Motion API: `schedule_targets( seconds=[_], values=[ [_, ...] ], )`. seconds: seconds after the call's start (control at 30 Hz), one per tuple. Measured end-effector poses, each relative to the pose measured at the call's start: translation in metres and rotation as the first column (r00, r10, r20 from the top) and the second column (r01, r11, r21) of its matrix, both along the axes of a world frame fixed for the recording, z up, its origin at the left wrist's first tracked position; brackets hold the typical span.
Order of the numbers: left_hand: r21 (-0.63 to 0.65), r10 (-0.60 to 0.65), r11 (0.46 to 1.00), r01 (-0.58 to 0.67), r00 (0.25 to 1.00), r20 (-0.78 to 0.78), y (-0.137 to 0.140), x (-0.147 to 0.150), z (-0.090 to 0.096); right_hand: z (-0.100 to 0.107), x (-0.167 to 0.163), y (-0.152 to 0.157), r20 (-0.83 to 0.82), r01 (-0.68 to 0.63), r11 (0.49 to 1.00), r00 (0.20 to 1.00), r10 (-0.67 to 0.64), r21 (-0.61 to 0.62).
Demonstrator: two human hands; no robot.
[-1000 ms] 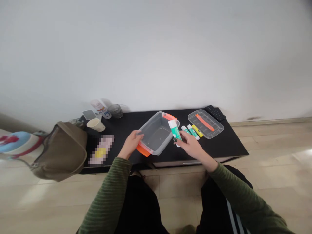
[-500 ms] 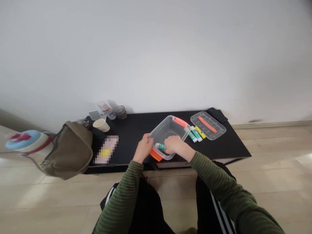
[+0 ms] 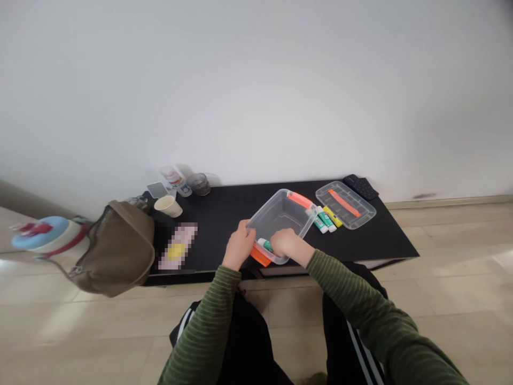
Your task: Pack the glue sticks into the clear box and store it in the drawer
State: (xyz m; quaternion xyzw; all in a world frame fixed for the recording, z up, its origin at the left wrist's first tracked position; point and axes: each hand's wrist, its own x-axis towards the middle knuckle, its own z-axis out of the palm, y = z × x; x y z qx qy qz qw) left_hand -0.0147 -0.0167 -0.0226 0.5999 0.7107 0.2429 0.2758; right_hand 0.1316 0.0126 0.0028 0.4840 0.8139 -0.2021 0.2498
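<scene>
The person's right hand (image 3: 285,245) is reaching down into the clear plastic storage box with orange clip handles (image 3: 280,213), its fingers closed around a white and green glue stick (image 3: 265,245) that is lying low at the near end of the box. The stick's long axis is running roughly left to right, tilted a little, with the white end pointing toward the left hand; the other end is disappearing under the right hand's fingers, so I cannot tell how long it is. The left hand (image 3: 239,249) is gripping the near left corner of the box, fingers curled over the rim just above the orange near handle (image 3: 260,256). Apart from that one stick, the box looks bare inside, though the right hand is hiding part of the floor. Just beyond the far orange handle, three more glue sticks (image 3: 326,218), two green and one yellow, are lying side by side on the low black table (image 3: 224,206), all pointing the same slanted way. Further right the clear lid with an orange strip (image 3: 345,203) is lying flat, with a dark remote (image 3: 362,186) behind it. On the left a brown bag (image 3: 116,254) is overhanging the table edge, and a blurred patch is hiding whatever lies beside it.
</scene>
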Motion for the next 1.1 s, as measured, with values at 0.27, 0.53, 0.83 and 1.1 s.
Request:
schedule_targets(
  seconds=[0.27, 0.53, 0.83, 1.1],
  values=[
    [-0.007, 0.008, 1.0, -0.008, 1.0, 0.018, 0.002, 0.001, -0.001, 0.001, 0.019, -0.012, -0.252, 0.099, 0.954, 0.967, -0.026, 0.281],
    [-0.006, 0.022, 1.0, -0.022, 0.999, 0.037, 0.002, 0.002, -0.003, 0.024, 0.111, 0.006, -0.756, 0.654, 0.559, 0.651, -0.073, 0.509],
    [0.045, 0.122, 0.991, -0.127, 0.987, 0.105, 0.01, -0.01, -0.011, -0.022, 0.182, 0.042, -0.584, 0.728, 0.56, 0.67, -0.458, 0.396],
    [0.082, 0.166, 0.981, -0.177, 0.977, 0.133, 0.013, -0.021, -0.02, -0.042, 0.154, 0.039, -0.279, 0.581, 0.726, 0.814, -0.51, 0.368]
  ],
)
